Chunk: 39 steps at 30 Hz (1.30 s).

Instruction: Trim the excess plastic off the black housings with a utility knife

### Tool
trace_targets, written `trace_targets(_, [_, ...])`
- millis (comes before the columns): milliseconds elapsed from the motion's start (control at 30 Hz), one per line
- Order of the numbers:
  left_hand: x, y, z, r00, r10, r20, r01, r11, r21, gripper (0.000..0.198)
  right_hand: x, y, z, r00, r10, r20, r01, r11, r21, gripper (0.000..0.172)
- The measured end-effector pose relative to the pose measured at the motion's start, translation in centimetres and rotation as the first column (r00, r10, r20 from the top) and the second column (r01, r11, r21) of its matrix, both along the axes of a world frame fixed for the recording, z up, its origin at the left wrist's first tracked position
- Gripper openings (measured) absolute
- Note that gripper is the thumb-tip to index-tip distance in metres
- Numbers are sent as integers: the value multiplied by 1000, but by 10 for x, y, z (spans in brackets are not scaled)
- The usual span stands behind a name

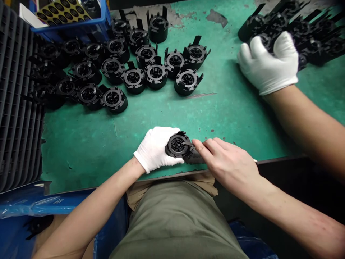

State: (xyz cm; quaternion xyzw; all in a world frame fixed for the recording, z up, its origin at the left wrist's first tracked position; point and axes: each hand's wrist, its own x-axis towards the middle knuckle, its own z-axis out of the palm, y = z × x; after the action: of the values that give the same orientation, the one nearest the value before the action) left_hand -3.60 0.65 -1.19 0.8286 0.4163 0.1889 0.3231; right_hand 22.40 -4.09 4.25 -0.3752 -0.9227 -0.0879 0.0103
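Observation:
My left hand (156, 148), in a white glove, is closed around a round black plastic part (178, 145) at the near edge of the green table (215, 111). My bare right hand (229, 163) pinches a thin dark tool against the part's face; the tool is mostly hidden by my fingers. The part lies tilted, its ribbed round face turned up toward me.
Several identical black round parts (134, 75) stand in rows at the back left. Another person's white-gloved hand (269, 64) rests on a pile of black parts (309, 32) at the back right. A blue bin (70, 18) sits far left, a dark ribbed tray (16, 108) along the left edge.

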Motion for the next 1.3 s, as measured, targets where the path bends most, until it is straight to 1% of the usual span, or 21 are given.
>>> trace_targets(67, [0,0,-1,1000,-3,9,3,1000,8,73,3,1,-1,999,-18,-33,16,997,-78,39])
trace_targets(167, [-2,0,-4,1000,-6,24,6,1000,21,78,12,0,-7,991,-104,-83,81,967,-241,46])
trace_targets(300, [-4,0,-9,999,-8,34,6,999,36,84,25,3,-17,982,-153,-110,109,937,-331,48])
trace_targets(367, [-4,0,-11,999,-7,32,5,999,46,85,30,9,-21,966,-202,-159,121,903,-413,51])
trace_targets(467, [-3,0,-11,999,2,35,-4,998,55,84,34,18,-22,932,-274,-236,121,851,-511,47])
trace_targets(567, [-2,-1,-9,999,8,44,-9,999,44,80,33,20,-22,917,-300,-264,128,847,-516,45])
trace_targets(700, [-2,-1,-5,999,2,40,-3,1000,10,75,31,4,-26,899,-359,-251,226,871,-436,46])
trace_targets(767, [-2,-1,-5,1000,-3,31,3,1000,-2,73,30,-5,-29,888,-399,-230,283,867,-411,45])
trace_targets(867, [-2,-1,-4,999,10,32,-10,1000,10,74,28,-12,-34,884,-415,-214,305,861,-407,45])
trace_targets(967, [-1,-1,-3,999,19,50,-21,999,28,74,26,-13,-35,886,-404,-230,290,867,-405,47])
trace_targets(1100, [-1,-1,-4,999,6,52,-7,1000,22,73,25,-12,-28,894,-384,-231,265,869,-418,49])
trace_targets(1200, [-1,-1,-7,999,0,45,-2,999,43,77,29,-7,-24,911,-326,-253,199,884,-422,50])
trace_targets(1300, [-3,-1,-12,999,6,47,-10,996,87,81,35,2,-23,907,-278,-316,119,890,-441,51])
